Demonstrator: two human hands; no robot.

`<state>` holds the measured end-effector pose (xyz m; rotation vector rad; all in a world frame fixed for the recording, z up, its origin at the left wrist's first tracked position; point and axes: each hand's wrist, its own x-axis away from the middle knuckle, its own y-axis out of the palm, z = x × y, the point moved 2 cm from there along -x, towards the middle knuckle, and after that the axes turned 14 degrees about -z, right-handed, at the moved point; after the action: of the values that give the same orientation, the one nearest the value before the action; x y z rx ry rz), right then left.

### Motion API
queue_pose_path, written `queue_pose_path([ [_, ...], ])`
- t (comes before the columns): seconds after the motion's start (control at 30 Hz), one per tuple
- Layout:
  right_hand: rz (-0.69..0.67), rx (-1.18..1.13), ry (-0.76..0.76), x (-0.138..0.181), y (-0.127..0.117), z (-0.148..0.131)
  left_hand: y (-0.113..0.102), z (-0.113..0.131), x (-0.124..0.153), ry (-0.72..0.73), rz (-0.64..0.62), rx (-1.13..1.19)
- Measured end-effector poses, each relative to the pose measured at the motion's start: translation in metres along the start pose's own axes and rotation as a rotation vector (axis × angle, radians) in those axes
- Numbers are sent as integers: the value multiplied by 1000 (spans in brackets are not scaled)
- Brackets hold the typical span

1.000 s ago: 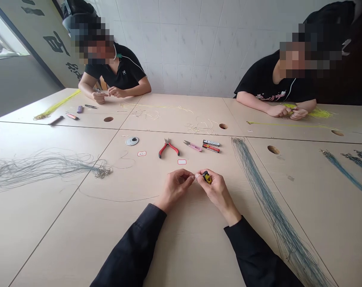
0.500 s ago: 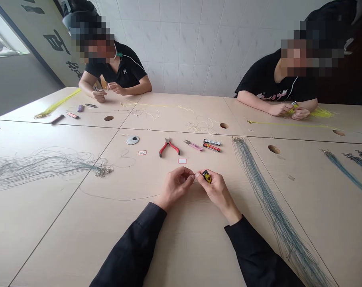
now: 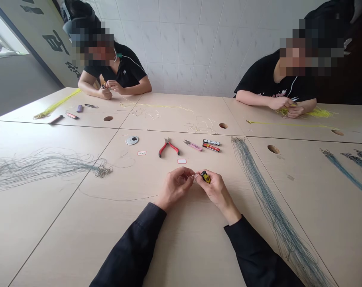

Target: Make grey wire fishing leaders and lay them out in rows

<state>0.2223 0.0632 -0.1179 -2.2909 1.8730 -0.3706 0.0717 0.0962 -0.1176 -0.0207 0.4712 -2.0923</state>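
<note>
sleeves: two dark sleeves come in from the near edge and meet above the table [image 3: 64, 239].
right hand: the right hand [image 3: 214, 189] is curled shut around a small yellow-and-black lighter [image 3: 205, 176], which sits upright between thumb and fingers, its top toward the other hand, likely so it can reach what is pinched there.
left hand: the left hand [image 3: 175, 186] is closed to a narrow pinch, fingertips touching the right hand's; what it pinches is too small to tell.
just beyond: a small white tag [image 3: 181, 161], then red-handled pliers [image 3: 168, 147], pink snips [image 3: 193, 145] and two more lighters [image 3: 211, 145] lie near, probably kept within reach.
sides: a long blue-grey cord bundle [image 3: 273, 207] lies to the right, a grey cord bundle [image 3: 43, 166] to the left.
far: two other people sit across the table, their hands busy with yellow cords [image 3: 315, 113].
</note>
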Motion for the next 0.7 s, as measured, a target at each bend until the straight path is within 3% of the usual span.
queue_pose_path([
  [0.23,10,-3,-26,1,0,-4,2,0,3,62,36,-101],
  [0.4,43,-8,-21,1,0,-4,-2,0,1,-41,90,77],
  [0.7,13,-13,-53,1,1,-5,-2,2,-2,-132,5,317],
])
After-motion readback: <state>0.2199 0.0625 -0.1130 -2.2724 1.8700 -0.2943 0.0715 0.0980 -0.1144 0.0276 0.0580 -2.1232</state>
